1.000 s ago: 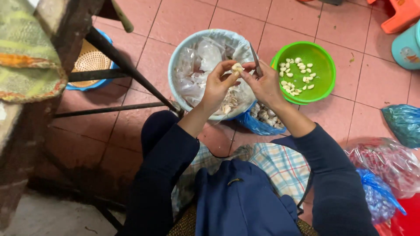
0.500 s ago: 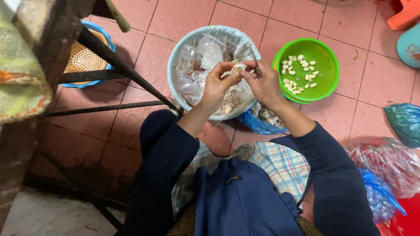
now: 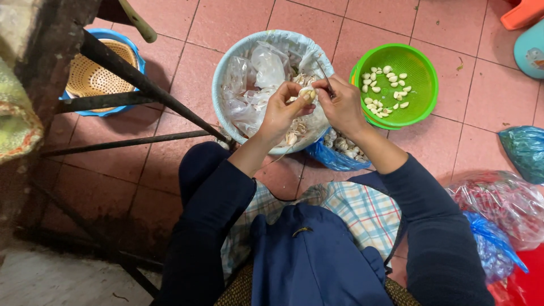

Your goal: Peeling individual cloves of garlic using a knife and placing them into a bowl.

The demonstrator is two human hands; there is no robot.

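My left hand (image 3: 281, 110) pinches a pale garlic clove (image 3: 306, 94) over a light blue bin lined with clear plastic (image 3: 226, 68), which holds papery garlic skins. My right hand (image 3: 343, 105) grips a small knife (image 3: 323, 69), its blade pointing up and away, and its fingertips touch the same clove. To the right stands a green bowl (image 3: 422, 79) with several peeled cloves. Below my hands a blue plastic bag (image 3: 334, 158) holds unpeeled garlic.
Dark metal legs of a stool or table (image 3: 141, 85) slant across the left, over a blue basin with a woven basket (image 3: 96, 76). Plastic bags, teal (image 3: 524, 150), red-filled (image 3: 504, 209) and blue (image 3: 490, 255), lie at right. The floor is pink tile.
Both hands stay together on the clove over the bin, working it; the knife has tipped slightly. The view has shifted a little to the right and down.
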